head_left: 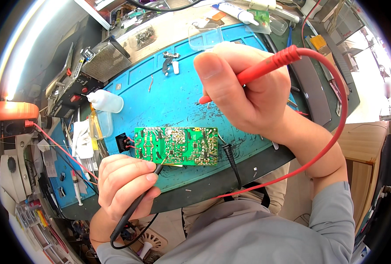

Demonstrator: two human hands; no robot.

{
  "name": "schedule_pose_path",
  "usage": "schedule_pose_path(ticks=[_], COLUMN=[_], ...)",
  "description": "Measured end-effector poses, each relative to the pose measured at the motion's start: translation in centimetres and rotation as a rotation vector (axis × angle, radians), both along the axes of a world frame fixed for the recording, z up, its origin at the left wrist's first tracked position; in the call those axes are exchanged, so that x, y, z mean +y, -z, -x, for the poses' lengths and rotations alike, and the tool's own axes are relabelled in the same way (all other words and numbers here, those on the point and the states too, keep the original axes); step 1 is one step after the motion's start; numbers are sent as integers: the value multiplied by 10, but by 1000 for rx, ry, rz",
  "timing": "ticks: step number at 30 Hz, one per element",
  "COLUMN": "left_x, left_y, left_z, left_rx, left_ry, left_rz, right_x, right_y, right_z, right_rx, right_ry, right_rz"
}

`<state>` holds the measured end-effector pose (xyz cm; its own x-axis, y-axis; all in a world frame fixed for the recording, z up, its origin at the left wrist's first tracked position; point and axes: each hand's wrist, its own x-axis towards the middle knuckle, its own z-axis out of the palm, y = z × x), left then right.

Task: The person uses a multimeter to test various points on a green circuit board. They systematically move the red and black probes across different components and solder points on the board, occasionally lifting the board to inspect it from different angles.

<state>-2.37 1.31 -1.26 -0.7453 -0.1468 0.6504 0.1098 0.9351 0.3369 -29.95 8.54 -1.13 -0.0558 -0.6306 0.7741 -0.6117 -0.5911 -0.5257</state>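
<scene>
A green circuit board [176, 146] lies solder side up on the blue work mat [138, 103]. My left hand [127, 185] is closed round a black test probe [134, 208], whose tip reaches the board's near edge; whether it touches a solder point I cannot tell. Above the mat, beyond the board's right end, my right hand [248, 86] grips a red test probe [266, 68]. Its tip points left and is apart from the board. A black socket [123, 142] joins the board's left end by red wires, and a black cable [231, 163] leaves the right end.
At the left stand a white squeeze bottle [106, 101], a black bench unit [72, 90] and an orange meter [14, 111]. Small metal parts [170, 62] and a clear plastic tray [205, 37] lie at the far side. The red probe lead [343, 105] loops over my right forearm.
</scene>
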Motion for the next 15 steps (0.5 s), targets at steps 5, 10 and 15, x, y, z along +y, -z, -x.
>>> schedule_pose_path(ticks=[5, 10, 15], left_x=[1, 1, 2], left_y=[-3, -2, -3], left_z=[1, 0, -1], left_rx=[-13, -36, -70], left_ry=[4, 15, 27], left_rz=[-3, -22, -47], right_x=[-2, -2, 0], right_y=[0, 5, 6], right_z=[-1, 1, 3], right_rx=[-48, -24, 18], right_ry=[-41, -7, 26], right_rz=[67, 46, 18])
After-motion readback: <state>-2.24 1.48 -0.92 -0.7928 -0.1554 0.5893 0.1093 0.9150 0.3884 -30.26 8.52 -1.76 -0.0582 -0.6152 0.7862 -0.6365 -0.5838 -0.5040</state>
